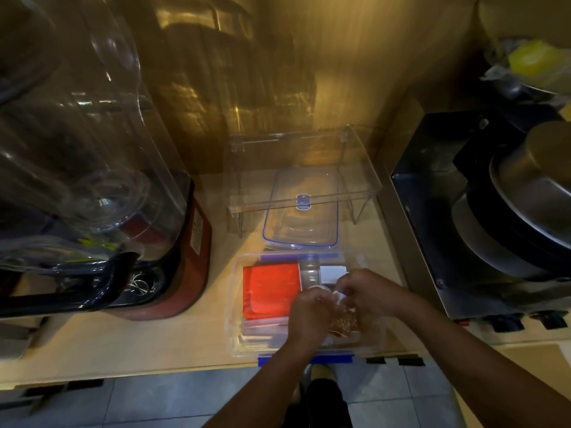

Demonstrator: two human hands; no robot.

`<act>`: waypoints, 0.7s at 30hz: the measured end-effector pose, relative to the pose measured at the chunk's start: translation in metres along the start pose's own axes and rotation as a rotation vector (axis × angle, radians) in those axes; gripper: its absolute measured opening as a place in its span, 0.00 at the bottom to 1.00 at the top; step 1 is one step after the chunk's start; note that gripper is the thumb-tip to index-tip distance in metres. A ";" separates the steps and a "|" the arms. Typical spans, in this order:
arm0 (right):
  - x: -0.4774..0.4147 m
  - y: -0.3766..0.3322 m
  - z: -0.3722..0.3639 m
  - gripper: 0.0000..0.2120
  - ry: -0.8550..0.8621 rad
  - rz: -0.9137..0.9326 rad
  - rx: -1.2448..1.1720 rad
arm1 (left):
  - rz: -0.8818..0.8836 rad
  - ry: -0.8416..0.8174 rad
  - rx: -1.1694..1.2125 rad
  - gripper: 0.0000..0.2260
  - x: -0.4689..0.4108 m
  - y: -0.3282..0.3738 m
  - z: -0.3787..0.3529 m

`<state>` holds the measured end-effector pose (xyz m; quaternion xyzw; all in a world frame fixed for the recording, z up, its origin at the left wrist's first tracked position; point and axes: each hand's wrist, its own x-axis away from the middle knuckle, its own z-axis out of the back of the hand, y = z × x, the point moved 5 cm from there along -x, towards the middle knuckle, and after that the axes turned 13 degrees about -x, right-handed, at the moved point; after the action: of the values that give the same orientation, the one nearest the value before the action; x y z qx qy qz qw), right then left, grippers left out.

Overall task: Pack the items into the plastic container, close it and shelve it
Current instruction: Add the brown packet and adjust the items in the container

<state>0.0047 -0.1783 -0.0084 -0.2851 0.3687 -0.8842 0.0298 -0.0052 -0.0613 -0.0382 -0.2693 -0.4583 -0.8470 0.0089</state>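
The plastic container [238, 304] sat open directly under both hands, its lid [301, 211] lying just beyond them. The likeliest slip was the clear packet [344, 319] of brownish bits tearing or sliding from a loose pinch. The left hand [309, 316] and right hand [367, 293] were both curled shut, clamped on that packet, 2 grips touching.

Left hand [307, 316] and right hand [367, 293] close together, fingers seemingly pinched.

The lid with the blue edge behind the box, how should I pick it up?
Grip the lid by its near short edge, coming from the front. It lies flat, and its far half is tucked under the clear shelf, so reaching from above is blocked there.
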 end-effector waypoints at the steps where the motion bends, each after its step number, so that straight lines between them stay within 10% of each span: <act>1: 0.000 0.004 0.001 0.14 -0.008 -0.012 0.076 | -0.017 -0.006 -0.067 0.08 -0.002 0.002 -0.006; 11: -0.025 0.025 -0.026 0.18 -0.024 -0.049 0.793 | -0.079 -0.244 -0.617 0.16 -0.012 -0.014 -0.037; 21: -0.030 0.025 -0.031 0.20 -0.195 -0.117 0.768 | -0.452 -0.441 -0.775 0.14 0.002 -0.007 -0.036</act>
<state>0.0097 -0.1690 -0.0568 -0.3562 -0.0103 -0.9268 0.1186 -0.0246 -0.0850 -0.0586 -0.3196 -0.1475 -0.8586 -0.3726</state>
